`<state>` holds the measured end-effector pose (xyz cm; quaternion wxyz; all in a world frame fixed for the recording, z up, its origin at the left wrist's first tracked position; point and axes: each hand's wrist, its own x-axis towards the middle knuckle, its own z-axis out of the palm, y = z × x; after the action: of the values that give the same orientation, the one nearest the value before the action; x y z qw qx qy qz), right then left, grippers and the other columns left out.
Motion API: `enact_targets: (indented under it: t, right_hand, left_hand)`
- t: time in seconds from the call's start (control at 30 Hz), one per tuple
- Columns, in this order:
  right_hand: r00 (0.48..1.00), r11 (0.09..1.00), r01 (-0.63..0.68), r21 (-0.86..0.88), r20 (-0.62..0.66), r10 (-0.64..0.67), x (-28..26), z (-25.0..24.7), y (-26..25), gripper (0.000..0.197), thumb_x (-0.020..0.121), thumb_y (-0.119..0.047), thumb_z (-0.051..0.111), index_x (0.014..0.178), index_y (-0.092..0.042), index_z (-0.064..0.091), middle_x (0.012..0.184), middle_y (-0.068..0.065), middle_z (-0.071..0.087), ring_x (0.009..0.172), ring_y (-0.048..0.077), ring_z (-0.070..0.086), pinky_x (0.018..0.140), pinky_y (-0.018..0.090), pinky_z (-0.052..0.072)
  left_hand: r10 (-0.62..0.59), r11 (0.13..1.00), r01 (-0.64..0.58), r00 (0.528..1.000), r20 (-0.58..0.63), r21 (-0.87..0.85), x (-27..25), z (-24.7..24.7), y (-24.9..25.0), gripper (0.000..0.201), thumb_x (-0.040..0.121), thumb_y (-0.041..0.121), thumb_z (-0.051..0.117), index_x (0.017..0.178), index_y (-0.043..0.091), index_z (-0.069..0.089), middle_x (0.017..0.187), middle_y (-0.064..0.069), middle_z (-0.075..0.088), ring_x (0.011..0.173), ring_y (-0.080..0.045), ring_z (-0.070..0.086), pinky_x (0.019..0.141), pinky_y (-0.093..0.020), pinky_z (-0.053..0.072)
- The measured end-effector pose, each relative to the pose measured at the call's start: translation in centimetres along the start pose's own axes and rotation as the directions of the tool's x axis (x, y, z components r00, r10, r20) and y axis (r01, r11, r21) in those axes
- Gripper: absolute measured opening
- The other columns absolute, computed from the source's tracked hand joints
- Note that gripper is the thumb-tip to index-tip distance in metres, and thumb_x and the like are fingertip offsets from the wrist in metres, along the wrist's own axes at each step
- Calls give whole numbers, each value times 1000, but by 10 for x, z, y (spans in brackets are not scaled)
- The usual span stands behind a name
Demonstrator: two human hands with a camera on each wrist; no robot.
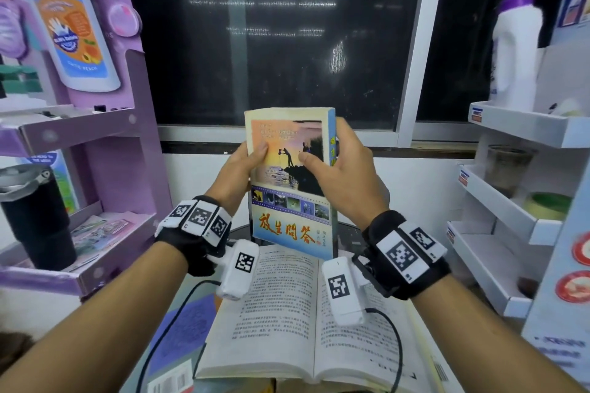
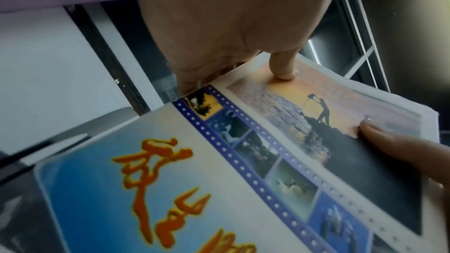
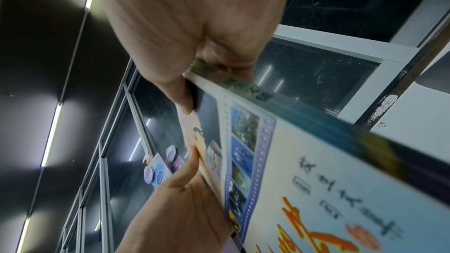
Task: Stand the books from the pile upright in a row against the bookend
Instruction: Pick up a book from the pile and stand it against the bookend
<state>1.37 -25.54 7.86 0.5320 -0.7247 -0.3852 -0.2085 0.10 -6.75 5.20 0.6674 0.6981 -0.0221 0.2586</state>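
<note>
Item held: one paperback book [image 1: 292, 182], cover toward the person, long axis near vertical with a slight lean, spine on the right-hand side. It is raised clear of the bench, above the open book [image 1: 306, 313] that lies flat at the near edge.

Left hand [image 1: 238, 174]: grasping the book's fore-edge side, thumb [image 2: 282, 64] pressed on the cover, the other fingers behind and out of sight.

Right hand [image 1: 341, 175]: grasping the spine side, thumb [image 1: 308, 160] on the cover, fingers wrapped round the spine to the back, as the right wrist view confirms. Both hands sit at the upper half of the book, about equally near it.

Bookend: not identifiable in any view; a grey curved plate behind the book's lower edge in the left wrist view may be it, but that cannot be told.

Assessment: the book is already oriented for standing. The coming move is judged to be a straight lowering, bottom edge first, toward the far side of the bench. Risk: the open book occupies the near bench surface.
</note>
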Motion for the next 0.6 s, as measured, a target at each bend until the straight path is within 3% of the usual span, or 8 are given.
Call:
enact_targets:
  t: [0.07, 0.2, 0.3, 0.37, 0.43, 0.6]
  right_hand:
    - [1000, 1000, 7, 8, -1, -7, -1, 1, -2, 33, 90, -24, 66, 119, -22, 49, 90, -19, 60, 78, -7, 62, 58, 4, 45]
    - [999, 1000, -11, -9, 33, 11, -1, 0, -6, 39, 87, -27, 68, 121, -24, 49, 96, -12, 67, 84, 5, 64, 62, 7, 48]
    - [995, 999, -36, 0, 88, 36, 2, -7, -14, 44, 87, -25, 68, 126, -27, 49, 106, -8, 64, 90, 9, 65, 70, 23, 57]
    - [974, 993, -117, -18, 194, 118, 6, -13, -20, 43, 87, -25, 68, 126, -30, 50, 112, -4, 62, 85, 13, 69, 59, 33, 60]
    - [943, 979, -203, -28, 263, 203, 10, -16, -24, 45, 85, -24, 69, 126, -31, 50, 111, -2, 63, 77, 14, 72, 50, 36, 59]
    - [929, 963, -218, -157, 269, 254, 19, -11, -27, 51, 82, -17, 72, 128, -26, 52, 109, 0, 63, 82, 20, 70, 49, 39, 60]
  left_hand:
    - [2, 999, -3, 1000, -16, -51, 1, 3, -2, 36, 99, 34, 44, 127, 13, 54, 113, -5, 70, 99, -21, 67, 85, -38, 52]
    - [-5, 973, 10, 1000, 23, -233, 1, 7, -3, 32, 100, 24, 44, 124, 5, 52, 107, -10, 70, 89, -18, 69, 73, -28, 57]
    - [6, 971, 8, 998, 58, -238, 4, 4, -2, 28, 99, 21, 45, 121, 3, 50, 100, -12, 68, 80, -19, 69, 68, -28, 57]
    - [19, 979, -1, 996, 86, -205, 7, 1, -1, 24, 98, 19, 46, 118, 5, 51, 98, -12, 68, 79, -19, 69, 66, -29, 57]
    - [27, 985, -9, 995, 101, -175, 10, -1, 1, 24, 97, 18, 47, 118, 6, 52, 99, -11, 68, 80, -20, 70, 66, -29, 57]
    - [55, 987, -44, 996, 68, -156, 20, 3, 2, 28, 96, 16, 50, 121, 3, 50, 103, -14, 68, 83, -23, 70, 67, -31, 58]
